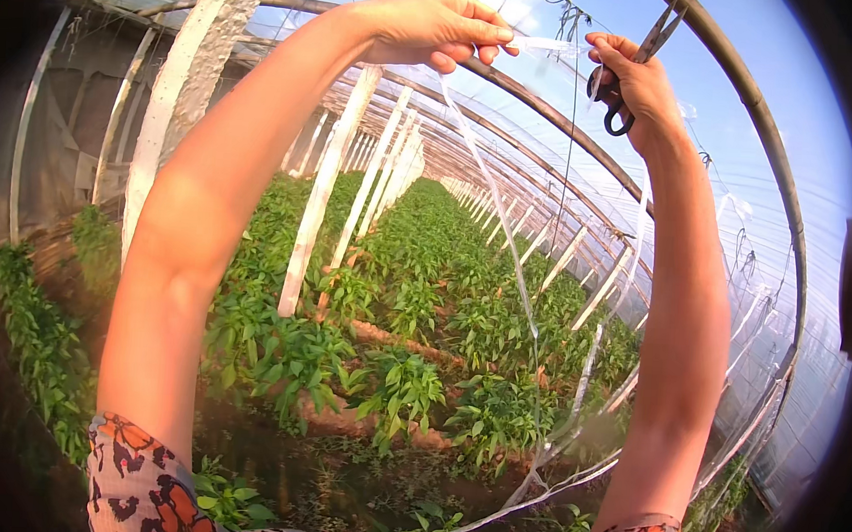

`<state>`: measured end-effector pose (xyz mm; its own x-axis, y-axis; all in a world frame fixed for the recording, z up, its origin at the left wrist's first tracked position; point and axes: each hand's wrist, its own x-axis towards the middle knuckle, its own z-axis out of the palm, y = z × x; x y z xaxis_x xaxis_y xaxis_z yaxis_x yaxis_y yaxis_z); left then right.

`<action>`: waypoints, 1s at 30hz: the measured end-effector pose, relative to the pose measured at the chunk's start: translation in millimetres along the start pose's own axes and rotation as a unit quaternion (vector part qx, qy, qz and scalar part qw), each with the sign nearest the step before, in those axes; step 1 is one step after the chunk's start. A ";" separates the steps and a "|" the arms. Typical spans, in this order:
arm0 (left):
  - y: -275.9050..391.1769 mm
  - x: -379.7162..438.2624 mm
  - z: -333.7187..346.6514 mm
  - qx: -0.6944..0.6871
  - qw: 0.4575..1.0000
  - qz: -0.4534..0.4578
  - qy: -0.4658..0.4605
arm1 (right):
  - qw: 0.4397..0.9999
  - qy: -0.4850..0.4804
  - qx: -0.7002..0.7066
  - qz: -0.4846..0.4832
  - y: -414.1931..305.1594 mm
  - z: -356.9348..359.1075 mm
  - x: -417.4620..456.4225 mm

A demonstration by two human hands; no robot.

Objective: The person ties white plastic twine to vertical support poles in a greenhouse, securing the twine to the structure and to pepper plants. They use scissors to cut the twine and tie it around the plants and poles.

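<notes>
Both my arms are raised overhead beneath the greenhouse roof. My left hand (449, 29) pinches a strip of translucent white plastic twine (546, 45) between thumb and fingers. The strip runs level across to my right hand (627, 74), whose thumb and forefinger grip its other part. Scissors (660, 36) with black handles are also held in my right hand, blades pointing up and slightly parted. A long tail of the twine hangs from beneath my left hand down towards the plants. Dark string hangs from the roof close to the level strip.
Rows of leafy green pepper-like plants (405, 388) stretch away below. White posts (328, 196) stand among them, one thick post (182, 94) beside my left arm. Curved roof poles (756, 103) carry clear plastic film. Loose white twine (573, 483) trails at the lower right.
</notes>
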<state>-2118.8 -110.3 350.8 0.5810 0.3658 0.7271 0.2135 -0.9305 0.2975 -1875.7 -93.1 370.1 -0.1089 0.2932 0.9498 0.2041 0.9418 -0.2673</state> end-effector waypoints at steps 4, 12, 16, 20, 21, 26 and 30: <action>-1.9 44.6 -38.9 0.191 0.968 0.057 0.155 | 0.998 0.033 0.050 -0.027 -16.5 7.0 -19.2; -54.1 171.2 -118.3 0.546 0.679 0.256 0.418 | 0.996 -0.084 0.039 -0.016 -9.4 40.3 -43.4; -21.3 141.3 -82.3 0.566 0.714 0.151 0.383 | 0.991 -0.128 0.016 -0.030 0.9 74.8 -22.6; -47.2 153.4 -105.4 0.577 0.720 0.116 0.368 | 0.995 -0.053 0.082 -0.032 27.8 117.6 7.4; -52.4 154.9 -105.4 0.563 0.732 0.127 0.361 | 0.995 -0.004 0.096 -0.033 25.0 122.1 10.3; -37.3 131.6 -88.9 0.650 0.735 -0.051 0.185 | 0.950 0.091 0.297 -0.042 59.3 150.7 36.7; -34.1 112.2 -75.1 0.592 0.781 -0.116 0.163 | 0.928 0.043 0.368 -0.049 85.4 161.1 57.5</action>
<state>-2119.9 -36.2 468.8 0.2291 0.3319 0.9151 0.9718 -0.1318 -0.1955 -2021.3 30.7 375.7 -0.0078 0.2152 0.9765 -0.5257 0.8298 -0.1871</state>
